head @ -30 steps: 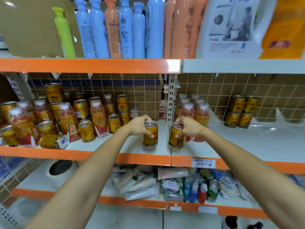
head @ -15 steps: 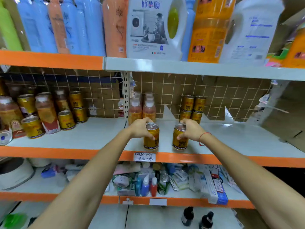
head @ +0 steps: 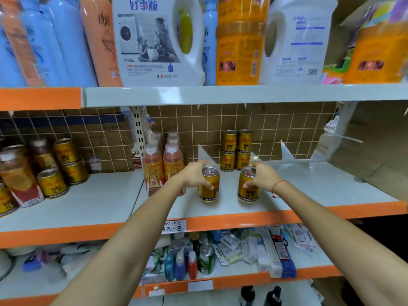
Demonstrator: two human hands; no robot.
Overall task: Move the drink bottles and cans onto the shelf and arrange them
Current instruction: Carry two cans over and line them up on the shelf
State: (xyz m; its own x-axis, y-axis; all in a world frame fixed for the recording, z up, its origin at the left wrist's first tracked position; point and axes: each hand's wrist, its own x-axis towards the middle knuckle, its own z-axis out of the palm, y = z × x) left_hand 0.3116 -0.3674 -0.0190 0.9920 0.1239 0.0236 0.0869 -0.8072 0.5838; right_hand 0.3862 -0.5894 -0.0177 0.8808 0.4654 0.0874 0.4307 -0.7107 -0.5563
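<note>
My left hand [head: 194, 174] grips a gold drink can [head: 209, 188] from above and the side. My right hand [head: 262, 176] grips a second gold can [head: 247, 191]. Both cans are upright, low over or on the grey shelf [head: 309, 188] with the orange front edge. Behind them stands a two-high stack of gold cans [head: 236, 150] against the back grid. Several reddish drink bottles [head: 163, 160] stand just left of my left hand. More gold cans and bottles [head: 44, 171] crowd the shelf section to the left.
Large detergent jugs [head: 159, 40] and tall bottles fill the shelf above. The shelf below holds small packets, tubes and a green can [head: 206, 259]. A handwritten price tag [head: 174, 226] sticks to the orange edge. Cardboard [head: 364, 140] leans at the right end.
Both hands have carried the two cans rightward from the left shelf section to the right one, in front of the stacked cans. The view has shifted right with them.
</note>
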